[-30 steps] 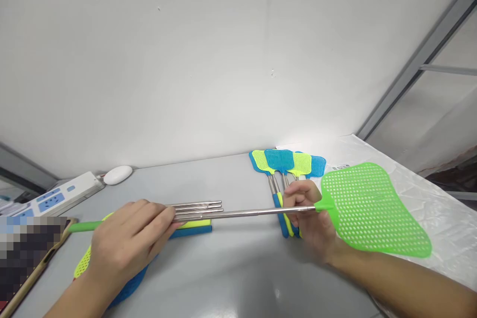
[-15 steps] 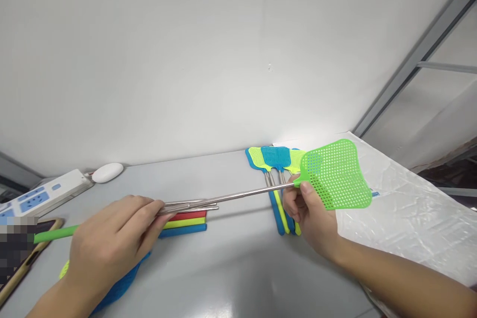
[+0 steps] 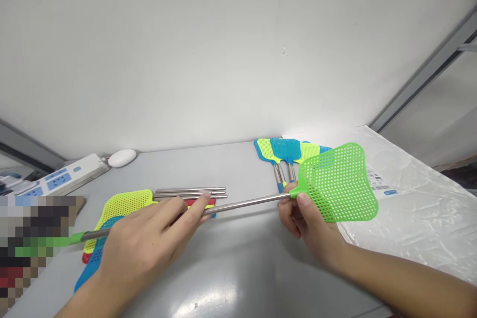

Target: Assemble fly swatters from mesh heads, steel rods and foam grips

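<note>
A bright green fly swatter (image 3: 337,184) is held level across the table, its mesh head at the right. My right hand (image 3: 309,216) pinches the neck where the head meets the metal rod (image 3: 248,203). Closed over that rod from above is my left hand (image 3: 156,233), its index finger stretched along it. Left of this hand, more rod shows and then the green handle, partly blurred out. Under and behind my left hand lie yellow and blue mesh heads (image 3: 128,202), a sliver of red, several loose metal rods (image 3: 194,191) and coloured handles, mostly covered.
Several assembled blue and yellow fly swatters (image 3: 285,149) lie overlapped at the back right. A white plastic-wrapped package (image 3: 413,208) covers the right side. At the back left are a power strip (image 3: 70,176) and a white mouse (image 3: 122,157). A wall rises behind the table.
My left hand has moved right along the rod, toward the swatter head, exposing rod near the handle. My right hand keeps its pinch on the neck. The view has shifted slightly.
</note>
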Demonstrator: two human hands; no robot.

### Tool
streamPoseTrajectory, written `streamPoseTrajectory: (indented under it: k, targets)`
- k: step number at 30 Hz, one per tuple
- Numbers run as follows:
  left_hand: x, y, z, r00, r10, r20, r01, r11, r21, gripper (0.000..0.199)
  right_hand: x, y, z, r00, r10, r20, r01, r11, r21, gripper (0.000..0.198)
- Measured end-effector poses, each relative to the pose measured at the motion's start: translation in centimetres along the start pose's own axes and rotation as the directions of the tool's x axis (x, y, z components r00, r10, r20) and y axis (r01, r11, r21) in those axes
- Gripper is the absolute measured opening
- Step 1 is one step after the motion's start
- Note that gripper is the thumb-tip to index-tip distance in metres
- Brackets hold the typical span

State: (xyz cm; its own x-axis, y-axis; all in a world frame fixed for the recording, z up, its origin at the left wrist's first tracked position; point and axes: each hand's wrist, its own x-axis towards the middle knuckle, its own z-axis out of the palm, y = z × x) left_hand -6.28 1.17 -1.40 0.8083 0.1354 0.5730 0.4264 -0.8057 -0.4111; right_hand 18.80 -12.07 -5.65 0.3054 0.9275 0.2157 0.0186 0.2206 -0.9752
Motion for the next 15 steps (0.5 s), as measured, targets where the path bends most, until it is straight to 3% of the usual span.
streamPoseTrajectory:
  k: [9, 15]
  targets:
    - [0.7, 1.1, -0.6, 0.999, -0.017, -0.037, 0.015, 0.999, -0.041, 0.02, -0.6, 0.0, 0.7, 0.985, 0.008, 0.171, -0.009, 1.0, 0.005, 0.038]
    - [1.1, 2.0, -0.8, 1.0, -0.007, 0.005, 0.008, 0.996, -0.09, 0.027, -0.9, 0.0, 1.5, 0.975, -0.004, 0.223, 0.008, 1.0, -0.017, 0.038]
